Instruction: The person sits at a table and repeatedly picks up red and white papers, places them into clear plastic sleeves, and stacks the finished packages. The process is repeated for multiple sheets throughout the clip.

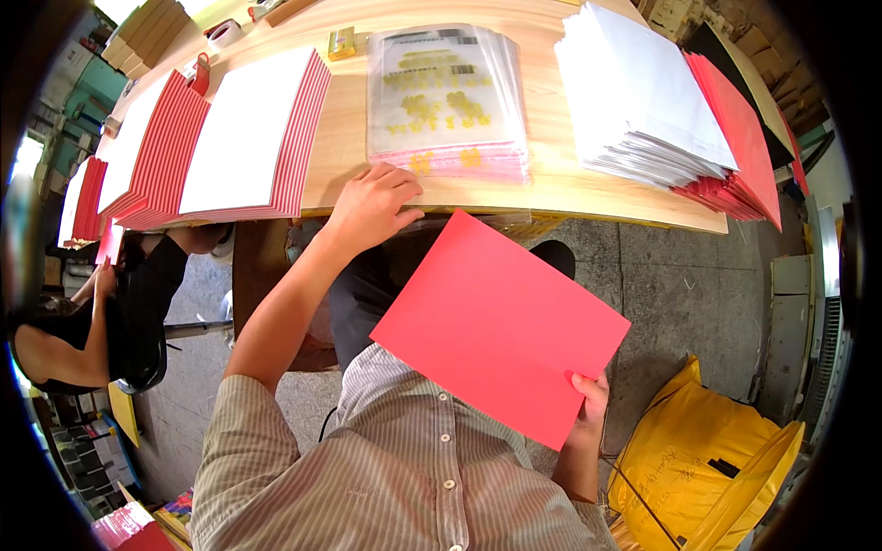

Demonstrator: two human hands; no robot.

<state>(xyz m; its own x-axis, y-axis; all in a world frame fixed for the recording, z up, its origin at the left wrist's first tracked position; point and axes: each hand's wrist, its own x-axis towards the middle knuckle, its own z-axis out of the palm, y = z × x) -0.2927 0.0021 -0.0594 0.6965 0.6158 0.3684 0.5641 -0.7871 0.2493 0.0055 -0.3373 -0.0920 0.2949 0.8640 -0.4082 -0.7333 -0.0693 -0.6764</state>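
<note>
Here, three red-edged stacks [248, 138] crowd the table's [342, 129] left end. Right hand [593, 397] pinches one red sheet [501, 331]; left hand [372, 207], thumb apart, touches clear bags [446, 101].

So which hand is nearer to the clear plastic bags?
Left. The left hand is at the lower-left corner of the bags; the right hand, holding a red sheet, is farther off, lower and right.

A red sheet [501, 321], seemingly stiff, slants near clear bags [447, 101].

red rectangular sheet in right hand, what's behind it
Around the red rectangular sheet, striped fabric shirt and grey concrete floor show behind; the right hand is partly covered.
</note>
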